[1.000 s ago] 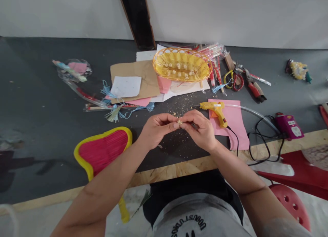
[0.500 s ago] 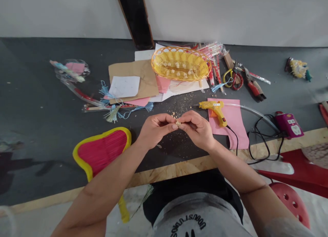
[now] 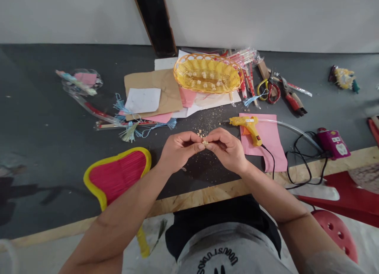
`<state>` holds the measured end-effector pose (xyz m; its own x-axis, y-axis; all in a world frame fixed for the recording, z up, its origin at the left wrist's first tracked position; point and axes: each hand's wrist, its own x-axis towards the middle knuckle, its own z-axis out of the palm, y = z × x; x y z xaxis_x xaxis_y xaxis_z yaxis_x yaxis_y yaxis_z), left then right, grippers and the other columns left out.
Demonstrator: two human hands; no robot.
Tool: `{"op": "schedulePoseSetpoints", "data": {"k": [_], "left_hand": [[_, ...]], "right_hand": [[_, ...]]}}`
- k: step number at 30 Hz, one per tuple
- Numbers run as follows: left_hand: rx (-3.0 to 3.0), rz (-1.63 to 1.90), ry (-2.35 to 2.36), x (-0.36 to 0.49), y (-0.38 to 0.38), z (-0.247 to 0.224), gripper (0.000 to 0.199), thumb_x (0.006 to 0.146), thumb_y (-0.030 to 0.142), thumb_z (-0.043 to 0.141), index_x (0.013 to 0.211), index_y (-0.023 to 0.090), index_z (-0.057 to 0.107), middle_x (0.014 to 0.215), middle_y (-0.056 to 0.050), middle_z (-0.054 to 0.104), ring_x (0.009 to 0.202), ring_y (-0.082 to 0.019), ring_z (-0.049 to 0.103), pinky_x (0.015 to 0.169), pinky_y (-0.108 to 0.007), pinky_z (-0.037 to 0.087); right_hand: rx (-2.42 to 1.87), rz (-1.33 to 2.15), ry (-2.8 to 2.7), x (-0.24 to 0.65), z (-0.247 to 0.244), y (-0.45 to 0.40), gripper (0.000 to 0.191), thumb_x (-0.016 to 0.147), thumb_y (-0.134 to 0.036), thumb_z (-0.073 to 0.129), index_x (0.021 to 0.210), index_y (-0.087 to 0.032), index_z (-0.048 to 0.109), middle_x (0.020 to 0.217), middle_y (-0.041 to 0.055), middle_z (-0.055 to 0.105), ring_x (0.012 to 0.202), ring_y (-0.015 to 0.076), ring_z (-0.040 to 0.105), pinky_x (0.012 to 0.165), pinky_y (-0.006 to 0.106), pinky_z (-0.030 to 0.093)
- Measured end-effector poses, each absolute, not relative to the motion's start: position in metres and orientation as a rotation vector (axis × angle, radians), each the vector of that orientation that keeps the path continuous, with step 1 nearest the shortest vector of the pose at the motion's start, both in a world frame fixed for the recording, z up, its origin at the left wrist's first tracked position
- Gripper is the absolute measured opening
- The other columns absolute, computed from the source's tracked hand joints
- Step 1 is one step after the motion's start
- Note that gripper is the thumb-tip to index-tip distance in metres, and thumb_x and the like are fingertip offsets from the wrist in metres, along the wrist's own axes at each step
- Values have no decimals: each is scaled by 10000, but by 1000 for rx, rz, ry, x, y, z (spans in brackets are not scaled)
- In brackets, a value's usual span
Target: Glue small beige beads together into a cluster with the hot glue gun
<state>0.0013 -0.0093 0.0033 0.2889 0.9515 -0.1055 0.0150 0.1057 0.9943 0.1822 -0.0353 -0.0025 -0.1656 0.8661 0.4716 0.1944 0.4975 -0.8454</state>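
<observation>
My left hand [image 3: 179, 149] and my right hand [image 3: 226, 148] meet fingertip to fingertip above the dark table mat, near its front edge. Together they pinch a small cream-coloured bead-like piece [image 3: 205, 142]. Crumbs of the same colour [image 3: 207, 126] lie scattered on the mat just behind the hands. A yellow hot glue gun [image 3: 248, 126] rests on a pink paper sheet [image 3: 268, 141] right of my right hand. A yellow woven basket [image 3: 207, 73] with several similar small pieces stands farther back.
A red fan with a yellow rim [image 3: 117, 175] lies to the left, hanging over the table's edge. Brown and white papers [image 3: 154, 92], blue tassels [image 3: 130, 130], scissors [image 3: 266, 90] and pliers [image 3: 291, 98] lie behind. A black cable [image 3: 299, 167] runs to a purple box [image 3: 333, 141]. A red stool [image 3: 334, 232] is at right.
Both hands hold the small piece almost still. The camera view has shifted slightly.
</observation>
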Motion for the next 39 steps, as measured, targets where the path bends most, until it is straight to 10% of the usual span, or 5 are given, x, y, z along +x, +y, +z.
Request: {"op": "schedulePoseSetpoints", "data": {"k": [39], "left_hand": [[939, 939, 808, 3, -12, -3, 209, 702, 381, 897, 806, 216, 824, 774, -29, 781, 684, -106, 662, 698, -218, 539]], "right_hand": [[-926, 1026, -1498, 185, -3, -38, 197, 945, -351, 683, 1080, -210, 712, 977, 59, 715, 849, 141, 682, 717, 286, 595]]}}
